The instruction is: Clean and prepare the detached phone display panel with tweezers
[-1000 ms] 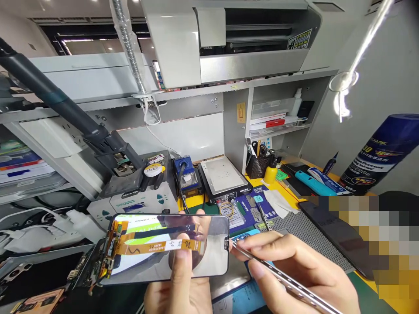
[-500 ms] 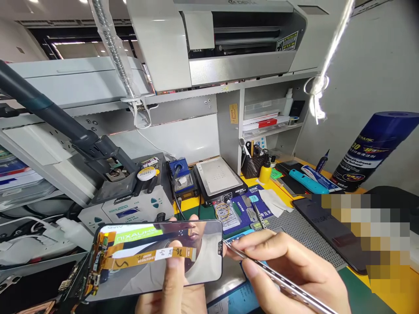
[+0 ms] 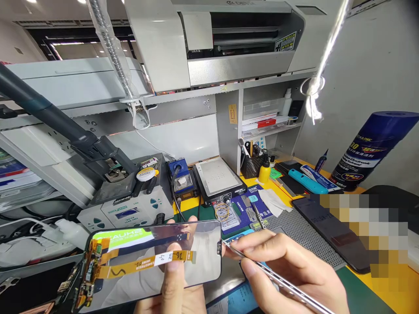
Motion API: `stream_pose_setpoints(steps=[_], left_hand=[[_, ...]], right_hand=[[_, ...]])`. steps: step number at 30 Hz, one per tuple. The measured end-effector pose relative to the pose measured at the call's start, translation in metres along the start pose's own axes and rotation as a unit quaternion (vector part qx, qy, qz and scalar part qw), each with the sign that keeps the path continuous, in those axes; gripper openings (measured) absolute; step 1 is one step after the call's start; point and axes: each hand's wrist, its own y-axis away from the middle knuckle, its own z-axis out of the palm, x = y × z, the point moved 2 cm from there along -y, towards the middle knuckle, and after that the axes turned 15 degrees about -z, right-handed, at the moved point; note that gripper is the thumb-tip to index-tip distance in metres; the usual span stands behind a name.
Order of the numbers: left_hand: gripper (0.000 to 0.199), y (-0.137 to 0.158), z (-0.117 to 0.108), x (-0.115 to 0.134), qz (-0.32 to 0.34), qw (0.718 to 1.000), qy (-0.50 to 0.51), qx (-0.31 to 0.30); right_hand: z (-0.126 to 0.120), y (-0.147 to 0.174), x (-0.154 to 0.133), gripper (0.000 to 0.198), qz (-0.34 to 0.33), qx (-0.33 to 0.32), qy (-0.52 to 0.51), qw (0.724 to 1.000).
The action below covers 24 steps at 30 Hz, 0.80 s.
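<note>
My left hand point(image 3: 173, 283) has tipped the clamped screen panel point(image 3: 153, 261) lower; my right hand point(image 3: 288, 270), pinching tweezers point(image 3: 262, 272), stays at its 3 o'clock edge.

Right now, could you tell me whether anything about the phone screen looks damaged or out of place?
The phone screen in the left hand shows no cracks; its orange flex cables lie loose across the back, unattached.

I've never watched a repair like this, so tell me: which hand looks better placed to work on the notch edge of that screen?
Probably the right hand: its tweezers already point at the notch edge of the phone screen. The left hand is busy gripping the screen, thumb pressed on it.
</note>
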Motion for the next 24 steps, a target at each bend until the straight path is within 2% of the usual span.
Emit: stream_pose_setpoints(steps=[9, 17, 24], left_hand=[[0.037, 0.0039, 0.0060, 0.0016, -0.011, 1.000, -0.003, -0.013], [0.031, 0.0052, 0.0044, 0.0012, -0.019, 0.999, -0.006, -0.038], [0.038, -0.0004, 0.0036, 0.0006, -0.024, 0.999, -0.008, -0.048]], right_hand=[[0.0013, -0.0007, 0.0037, 0.023, -0.030, -0.001, 0.021, 0.999], [-0.0005, 0.0001, 0.0030, 0.023, -0.021, -0.017, 0.010, 1.000], [-0.0013, 0.0004, 0.0009, 0.024, -0.026, -0.003, 0.015, 1.000]])
